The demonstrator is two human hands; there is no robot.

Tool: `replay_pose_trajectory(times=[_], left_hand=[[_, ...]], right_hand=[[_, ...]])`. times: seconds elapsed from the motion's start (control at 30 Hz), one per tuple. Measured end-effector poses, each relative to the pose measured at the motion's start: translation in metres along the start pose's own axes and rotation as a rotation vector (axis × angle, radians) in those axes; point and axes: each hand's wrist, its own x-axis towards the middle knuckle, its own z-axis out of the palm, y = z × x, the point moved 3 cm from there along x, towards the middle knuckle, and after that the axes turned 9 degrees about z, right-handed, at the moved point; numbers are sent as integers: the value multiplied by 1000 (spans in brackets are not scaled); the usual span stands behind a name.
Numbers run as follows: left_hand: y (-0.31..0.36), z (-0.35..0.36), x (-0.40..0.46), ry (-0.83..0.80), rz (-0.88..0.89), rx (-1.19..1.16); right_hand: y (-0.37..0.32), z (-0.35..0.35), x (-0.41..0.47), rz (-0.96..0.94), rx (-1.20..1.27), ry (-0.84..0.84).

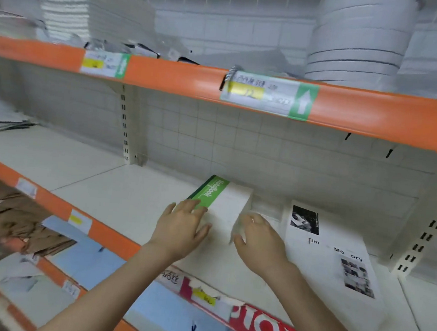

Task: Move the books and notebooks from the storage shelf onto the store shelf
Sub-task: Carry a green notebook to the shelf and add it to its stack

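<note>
The notebook point(222, 200) lies on the shelf point(109, 190), left of the booklet point(329, 249).

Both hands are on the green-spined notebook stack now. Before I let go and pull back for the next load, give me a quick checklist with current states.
1. Notebook stack lies flat on the store shelf: ok.
2. Left hand rests with straight fingers on the stack's green edge, nothing pinched: ok.
3. Right hand grip at the stack's right side: cannot tell, blurred.
4. Stack clear of the photo-cover book on its right: a gap shows, ok.
5. Stack pushed back to the rear wall: cannot tell.
6. Free shelf space left of the stack for more: ok.
</note>
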Motion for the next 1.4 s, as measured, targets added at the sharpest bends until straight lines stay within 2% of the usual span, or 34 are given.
replay_pose_trajectory(times=[0.33,0.53,0.73,1.4], left_hand=[[-171,-32,-85,-77,-271,51],[-255,-43,-130,-121,-348,81],[-330,-58,-168,-97,-423,108],[-492,-63,-235,-77,-586,80]], right_hand=[[-175,47,32,-235,44,-101],[-270,88,42,-347,22,-166],[-354,115,53,-401,65,-169],[-526,181,86,-565,74,-225]])
